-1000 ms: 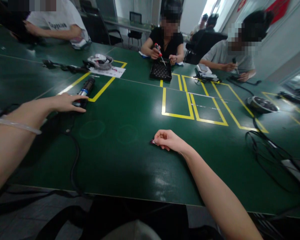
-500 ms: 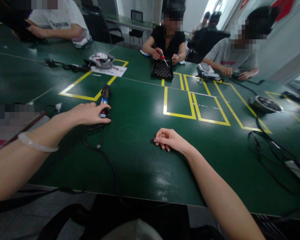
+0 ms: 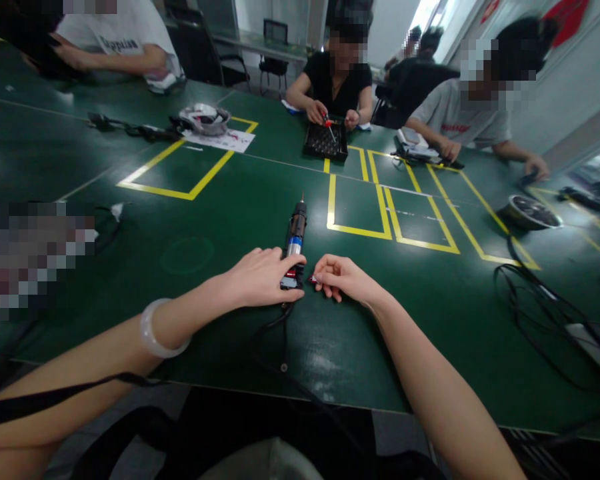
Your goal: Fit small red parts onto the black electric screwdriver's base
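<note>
My left hand (image 3: 260, 279) lies over the rear end of a corded electric screwdriver (image 3: 295, 230), fingers curled on its black body. The tool rests on the green table (image 3: 230, 213) with its bit pointing away from me and its black cable (image 3: 280, 340) trailing toward the near edge. My right hand (image 3: 341, 277) rests just right of the tool's rear end, fingers pinched round a small red and dark object (image 3: 312, 279) that I cannot make out.
Yellow tape rectangles (image 3: 360, 208) mark the table ahead. Across it, several people work: one holds a red screwdriver over a black tray (image 3: 325, 141). A round fan part (image 3: 529, 211) and coiled black cables (image 3: 540, 300) lie right. A bowl on paper (image 3: 205, 121) sits far left.
My left hand has dragged the electric screwdriver from the far left across the table to just beside my right hand. My right hand has stayed in place.
</note>
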{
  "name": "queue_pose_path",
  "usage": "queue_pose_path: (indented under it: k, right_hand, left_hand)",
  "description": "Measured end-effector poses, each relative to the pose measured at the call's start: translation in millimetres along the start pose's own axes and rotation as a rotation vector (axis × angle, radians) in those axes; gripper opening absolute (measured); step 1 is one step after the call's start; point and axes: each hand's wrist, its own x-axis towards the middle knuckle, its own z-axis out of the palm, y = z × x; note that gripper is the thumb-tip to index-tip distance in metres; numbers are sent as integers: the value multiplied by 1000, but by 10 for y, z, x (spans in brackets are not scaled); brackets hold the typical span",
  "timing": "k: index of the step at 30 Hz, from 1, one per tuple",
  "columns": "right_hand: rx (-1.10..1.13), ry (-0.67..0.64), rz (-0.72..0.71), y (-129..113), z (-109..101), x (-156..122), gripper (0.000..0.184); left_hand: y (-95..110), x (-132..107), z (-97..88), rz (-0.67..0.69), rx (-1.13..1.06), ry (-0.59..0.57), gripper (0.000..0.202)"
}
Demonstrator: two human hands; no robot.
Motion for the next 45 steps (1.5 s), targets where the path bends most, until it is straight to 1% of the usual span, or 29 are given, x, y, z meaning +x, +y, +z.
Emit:
queue_pose_path:
  k: [2,5,10,16,20,23,26,31,33,36,40,43,45]
  right_hand:
    - [-6,-16,3,-5,-23,-10,25]
    - [-25,-55,28,-30,-53,-32,22]
    - [-45,-78,34,-58,-59,-53,22]
    - [-58,-69,30,-49,20,-49,24]
    - [-149,-21,38,-70,97,-57,22]
    - [-310,48,8,-84,134,-60,19]
    - [-379,93,-38,-79,152,-50,21]
    - [-295,112,-38,-54,180,-33,22]
    - [-309,119,-43,-50,183,-33,20]
    - [-331,117,-48,-59,174,-37,12]
    - [-353,104,-44,-78,162,-42,11]
    - [-323,88,-55,-68,160,-40,12]
    - [-292,70,-62,-54,159,-36,11]
  left_hand:
    - [99,24,32,37,-11,20,68]
    - [153,30,74,78,-15,54,67]
    - [120,-3,103,99,-15,50,72]
    - [106,-4,99,121,16,62,76]
    - [107,-2,95,124,22,55,74]
    - [116,-7,87,120,21,46,73]
    - [133,-12,71,114,31,38,72]
    - [141,-10,59,103,34,34,70]
    - [138,-3,69,97,30,31,69]
    - [151,10,98,80,32,43,68]
    - [225,25,142,2,39,76,64]
    - [282,31,163,-66,52,103,54]
    - [297,34,171,-85,66,123,48]
